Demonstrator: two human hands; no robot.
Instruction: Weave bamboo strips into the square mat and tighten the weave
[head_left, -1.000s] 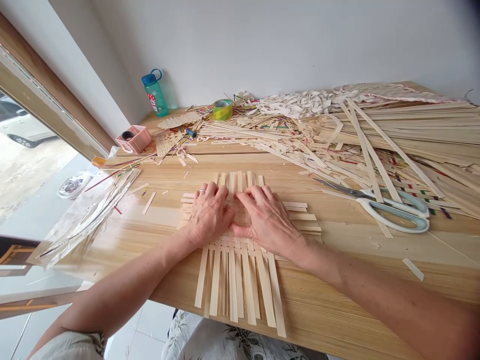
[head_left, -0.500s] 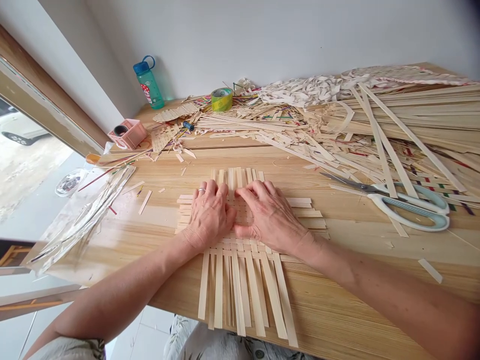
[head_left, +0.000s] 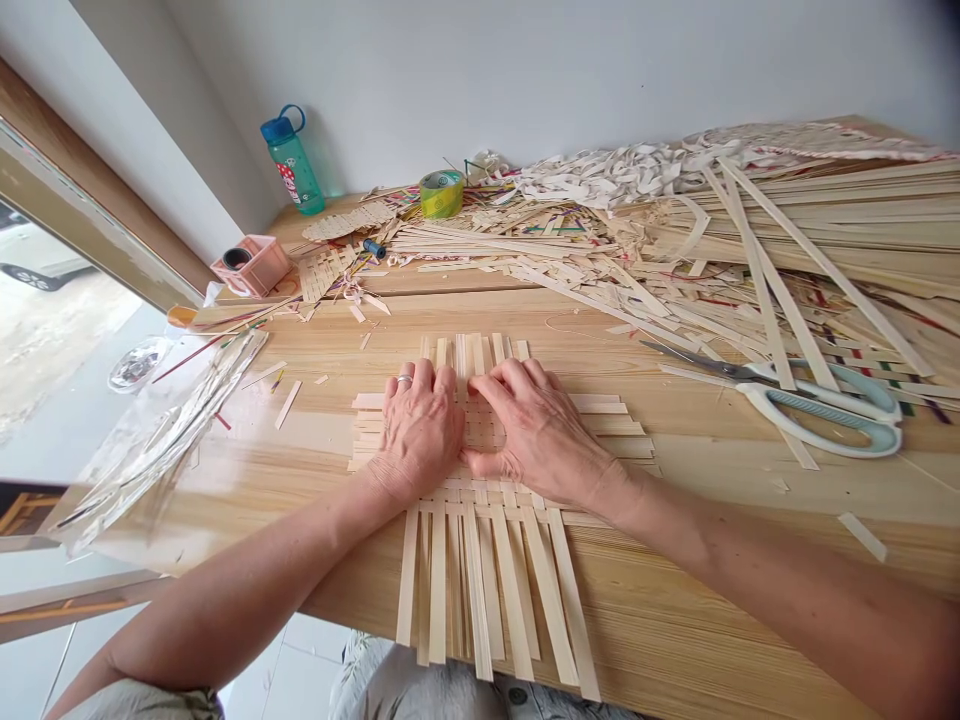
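Two bare hands bear down on a woven panel (head_left: pixel 484 432) of pale flat strips, which lies on a wooden table beneath and between them. The left hand (head_left: pixel 424 425) rests on it with fingers bent, though whether they grip a strip cannot be told; the right hand (head_left: pixel 534 425) sets thumb and forefinger well apart, weave showing in the gap. The panel looks light and springy, its smooth strips apt to slide against one another and perhaps split if creased sharply. The close-woven middle, under the palms, seems the safest hold; the loose ends (head_left: pixel 480 600), fanning toward the wearer on the near side of the hands, would likely pull askew. Scissors (head_left: pixel 821 405) lie right of the right hand; a tape roll (head_left: pixel 441 196) stands beyond both, among scattered strips.
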